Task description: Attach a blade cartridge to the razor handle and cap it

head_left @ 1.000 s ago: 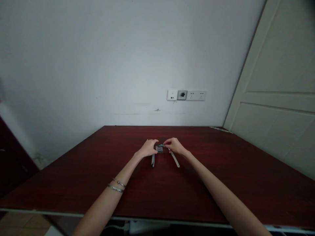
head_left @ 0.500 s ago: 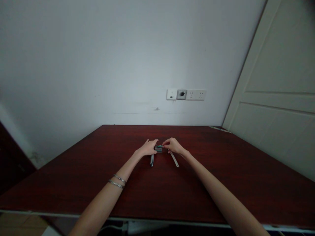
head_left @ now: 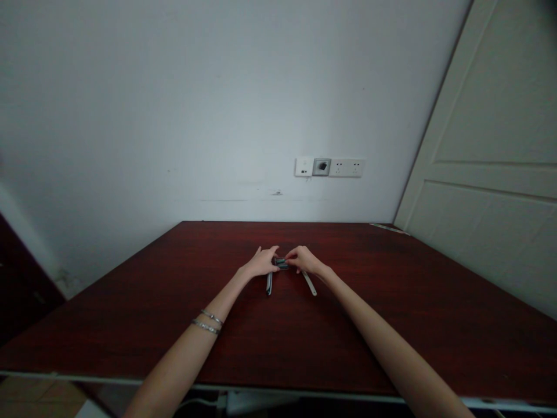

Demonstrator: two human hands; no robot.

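Observation:
Between my two hands is a small dark, partly see-through case (head_left: pixel 282 265), too small in view to name its kind. My left hand (head_left: pixel 261 263) holds its left side, thumb and fingers bent around that edge. My right hand (head_left: pixel 303 259) is pinched at the case's upper right; whether a separate thin piece is between the fingertips, I cannot tell. Below my left hand lies a slim dark-and-white stick-shaped object (head_left: pixel 268 284). A flat pale strip with a small hole near its end (head_left: pixel 310 284) lies slanted under my right hand, its far end hidden.
The dark red wooden table (head_left: pixel 278 342) reaches back to a pale wall (head_left: pixel 217 116). On the wall is a row of sockets (head_left: pixel 347 168). A pale panelled door (head_left: pixel 491 174) borders the right side. A thin pale strip (head_left: pixel 389 229) lies at the far right corner.
My right fingertips have moved slightly left and down over the case. A thin greenish piece at its top now sits lower. My left hand has barely moved.

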